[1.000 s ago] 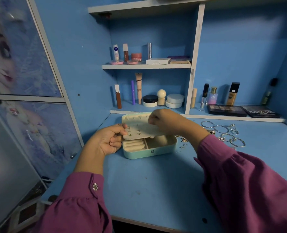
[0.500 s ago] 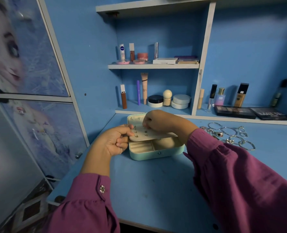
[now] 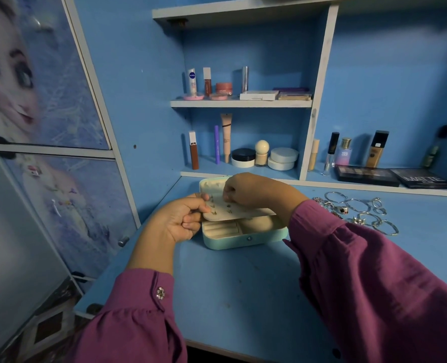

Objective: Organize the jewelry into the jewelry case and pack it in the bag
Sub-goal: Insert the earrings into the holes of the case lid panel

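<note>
You are at the earring step: the mint jewelry case sits open at the centre of the frame on the blue table, and its cream earring panel is tipped up over the lower compartments. Your left hand has its grip curled round the panel's left edge, thumb on top, steadying it. Your right hand hovers over the panel's top with the fingertips pinched together, apparently on a small stud, though the piece itself is too small to make out. A few stud earrings already stand in the panel's holes. The next move likely calls for a fine push of the post into a free hole while the left hand keeps the panel from flexing. Much is left: the loose jewelry, bangles and rings, lies on the table at the right of the frame, well apart from the case, and no bag is in view. Your right sleeve lies between case and pile and could sweep them. Cosmetics line the shelves in the upper half.
</note>
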Available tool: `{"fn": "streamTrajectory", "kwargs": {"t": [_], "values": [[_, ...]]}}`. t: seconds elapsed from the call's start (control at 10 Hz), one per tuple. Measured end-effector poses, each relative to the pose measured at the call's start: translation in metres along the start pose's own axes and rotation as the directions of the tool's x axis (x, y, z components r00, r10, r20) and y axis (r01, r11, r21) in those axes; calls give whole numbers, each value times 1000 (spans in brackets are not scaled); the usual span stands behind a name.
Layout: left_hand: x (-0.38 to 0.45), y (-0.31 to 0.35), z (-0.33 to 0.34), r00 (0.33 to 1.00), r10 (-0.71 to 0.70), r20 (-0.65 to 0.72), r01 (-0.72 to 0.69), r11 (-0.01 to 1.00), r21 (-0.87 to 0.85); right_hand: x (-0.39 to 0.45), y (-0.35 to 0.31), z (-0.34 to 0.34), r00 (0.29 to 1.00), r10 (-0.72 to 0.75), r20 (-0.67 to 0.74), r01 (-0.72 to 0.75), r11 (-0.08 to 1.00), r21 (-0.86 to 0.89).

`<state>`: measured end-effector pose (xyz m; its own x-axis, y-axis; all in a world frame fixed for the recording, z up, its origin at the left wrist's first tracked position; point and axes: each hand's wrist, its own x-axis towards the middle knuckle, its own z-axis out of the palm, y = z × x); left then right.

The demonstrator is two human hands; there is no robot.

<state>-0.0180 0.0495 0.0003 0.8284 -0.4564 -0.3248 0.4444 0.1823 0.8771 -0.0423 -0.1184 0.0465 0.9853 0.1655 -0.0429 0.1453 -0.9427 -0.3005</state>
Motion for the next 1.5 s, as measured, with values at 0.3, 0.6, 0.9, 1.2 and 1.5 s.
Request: {"fn": "streamTrajectory", "kwargs": {"t": [0.3, 0.6, 0.9, 1.2, 1.5], "values": [[0, 1, 1, 1000, -2, -3, 2, 1000, -14, -2, 5, -11, 996, -75, -47, 74, 997, -27], [0, 0, 1, 1000, 14, -8, -14, 1000, 18, 1, 3, -7, 992, -114, -55, 107, 989, -106], [0, 4, -1, 993, 111, 50, -114, 991, 75, -19, 34, -13, 938, -29, -346, 107, 972, 208], [10, 5, 5, 952, 305, -10, -305, 952, 8, -69, 95, -24, 841, 286, -460, 40, 814, 579], [31, 2, 2, 903, 412, -123, -406, 911, 72, -84, 112, -3, 943, 294, -156, -252, 937, 240]]}}
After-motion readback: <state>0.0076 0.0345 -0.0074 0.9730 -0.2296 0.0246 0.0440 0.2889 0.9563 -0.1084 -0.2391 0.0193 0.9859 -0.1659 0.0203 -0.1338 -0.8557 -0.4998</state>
